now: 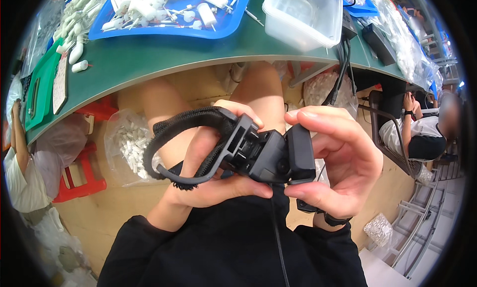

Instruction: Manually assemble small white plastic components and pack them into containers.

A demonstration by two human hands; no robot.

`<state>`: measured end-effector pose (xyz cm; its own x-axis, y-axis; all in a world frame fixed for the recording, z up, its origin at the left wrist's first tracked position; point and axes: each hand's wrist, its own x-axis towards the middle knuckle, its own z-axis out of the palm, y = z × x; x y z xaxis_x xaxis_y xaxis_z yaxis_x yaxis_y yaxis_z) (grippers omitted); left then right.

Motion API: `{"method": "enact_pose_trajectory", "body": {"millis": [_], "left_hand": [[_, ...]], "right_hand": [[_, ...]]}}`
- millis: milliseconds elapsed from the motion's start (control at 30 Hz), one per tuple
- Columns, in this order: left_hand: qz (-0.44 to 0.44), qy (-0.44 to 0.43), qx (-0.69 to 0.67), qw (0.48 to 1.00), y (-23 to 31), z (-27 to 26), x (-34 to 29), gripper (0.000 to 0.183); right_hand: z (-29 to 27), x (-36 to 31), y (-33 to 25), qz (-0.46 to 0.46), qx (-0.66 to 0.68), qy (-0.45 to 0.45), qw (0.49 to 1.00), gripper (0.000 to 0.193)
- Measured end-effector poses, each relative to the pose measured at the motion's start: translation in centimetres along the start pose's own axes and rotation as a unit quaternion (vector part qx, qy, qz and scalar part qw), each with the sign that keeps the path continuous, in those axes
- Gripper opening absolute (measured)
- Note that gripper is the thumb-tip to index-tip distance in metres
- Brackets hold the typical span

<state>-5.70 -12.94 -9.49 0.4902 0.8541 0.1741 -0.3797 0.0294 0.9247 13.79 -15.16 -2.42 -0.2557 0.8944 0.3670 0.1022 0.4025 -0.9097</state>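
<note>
Over my lap, both hands hold a small black strap-mounted device (268, 155) with a round lens on its body. My left hand (198, 195) is closed around its left side, thumb below and fingers above, where a black fabric strap (194, 119) loops out. My right hand (350, 153) pinches the block at the device's right end between thumb and fingers. A thin black cable (276, 227) runs down from beneath the device over my black clothing. Around my right wrist is a black band (335, 220).
Ahead is a green table (164, 56) with a blue tray (218, 31) of white cylindrical parts and a clear plastic box (303, 38). A green tray (42, 93) lies left. Bagged white parts (131, 145) and a red stool (82, 172) stand below. People sit on both sides.
</note>
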Motion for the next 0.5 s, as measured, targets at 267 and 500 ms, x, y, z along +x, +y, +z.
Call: {"method": "enact_pose_trajectory", "body": {"millis": [267,500], "left_hand": [[-0.010,-0.048,-0.050,0.998,-0.9,-0.9,0.3,0.079],[-0.002,-0.093,-0.107,0.990,-1.2,-0.9,0.3,0.080]], "right_hand": [[0.0,0.6,0.2,-0.046,-0.058,-0.033,0.997,0.068],[-0.8,2.0,0.1,-0.151,-0.137,-0.089,0.975,0.063]]}}
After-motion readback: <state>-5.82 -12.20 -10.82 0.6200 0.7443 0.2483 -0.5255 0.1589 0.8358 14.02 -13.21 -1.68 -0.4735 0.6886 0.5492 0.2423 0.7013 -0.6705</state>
